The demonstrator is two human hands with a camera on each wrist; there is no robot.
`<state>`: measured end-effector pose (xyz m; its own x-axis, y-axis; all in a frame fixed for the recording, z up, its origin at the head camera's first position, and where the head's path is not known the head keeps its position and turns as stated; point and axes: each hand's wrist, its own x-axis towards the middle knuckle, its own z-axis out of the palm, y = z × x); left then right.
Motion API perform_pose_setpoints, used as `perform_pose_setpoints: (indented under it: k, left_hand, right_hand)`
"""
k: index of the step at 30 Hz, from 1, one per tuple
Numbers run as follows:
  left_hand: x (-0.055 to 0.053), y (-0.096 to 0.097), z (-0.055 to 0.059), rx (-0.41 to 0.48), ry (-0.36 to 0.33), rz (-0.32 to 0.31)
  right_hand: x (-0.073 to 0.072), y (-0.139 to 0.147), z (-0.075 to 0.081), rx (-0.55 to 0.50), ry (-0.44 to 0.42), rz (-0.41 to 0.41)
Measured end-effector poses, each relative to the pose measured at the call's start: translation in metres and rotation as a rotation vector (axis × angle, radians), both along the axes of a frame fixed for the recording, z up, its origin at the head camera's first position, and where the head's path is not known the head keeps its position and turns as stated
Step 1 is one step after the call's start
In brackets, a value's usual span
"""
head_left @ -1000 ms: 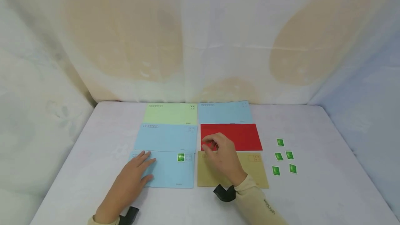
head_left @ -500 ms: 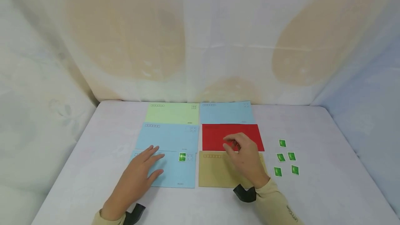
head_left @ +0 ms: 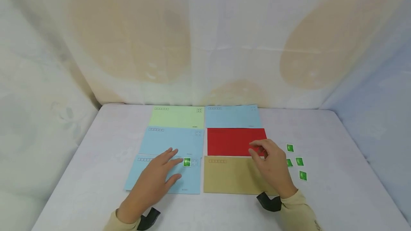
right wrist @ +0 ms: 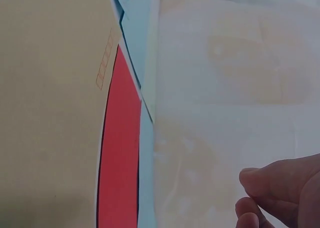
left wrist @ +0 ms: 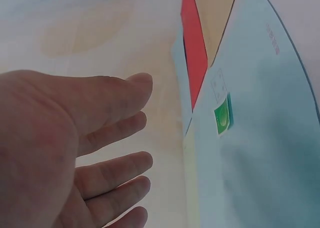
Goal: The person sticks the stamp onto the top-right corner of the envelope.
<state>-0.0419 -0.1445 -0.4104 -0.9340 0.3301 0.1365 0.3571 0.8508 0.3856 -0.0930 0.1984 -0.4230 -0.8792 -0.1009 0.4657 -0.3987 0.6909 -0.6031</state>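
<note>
My left hand [head_left: 155, 181] hovers with spread, fairly straight fingers over the near-left blue envelope [head_left: 187, 183], holding nothing. Just beyond its index fingertip, a green stamp [head_left: 186, 162] lies on that envelope, beside the printed stamp box; in the left wrist view one edge of the stamp [left wrist: 222, 117] appears raised. My right hand [head_left: 274, 168] is in the air over the right end of the tan envelope [head_left: 228, 177]. Its fingers are loosely bent, a gap shows between thumb and index finger, and nothing is visible in it. Several loose green stamps [head_left: 299, 161] lie to its right.
Behind the tan envelope lies a red envelope [head_left: 228, 142], with a blue envelope [head_left: 232, 117] farther back. On the left, another blue envelope [head_left: 171, 142] and a light green envelope [head_left: 176, 117] continue the rows. A patterned cloth backdrop [head_left: 205, 63] rises behind the white table [head_left: 112, 134].
My right hand has moved rightward from the red and tan envelopes' left part toward the loose stamps, now hiding one. My left hand has lifted off the near-left blue envelope and shifted right.
</note>
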Motion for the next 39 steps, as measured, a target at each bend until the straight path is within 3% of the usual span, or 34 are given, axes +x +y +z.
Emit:
perform_pose_setpoints:
  k: [8,15,20,31,39]
  left_hand:
    - [-0.004,0.012,0.002,0.001,0.030,-0.046]
    - [-0.008,0.026,0.002,0.063,0.011,-0.102]
    - [-0.011,0.041,0.001,0.058,-0.005,-0.151]
    - [-0.018,0.070,0.004,0.043,0.042,-0.215]
    - [-0.021,0.090,0.003,0.042,-0.024,-0.229]
  right_hand:
    - [0.006,0.020,0.001,0.036,0.021,-0.050]
    - [0.009,0.039,-0.001,0.046,0.033,-0.101]
    - [0.012,0.050,-0.003,0.032,0.004,-0.139]
    - [0.018,0.069,-0.015,0.067,-0.120,-0.216]
    - [0.019,0.087,-0.014,0.057,-0.193,-0.252]
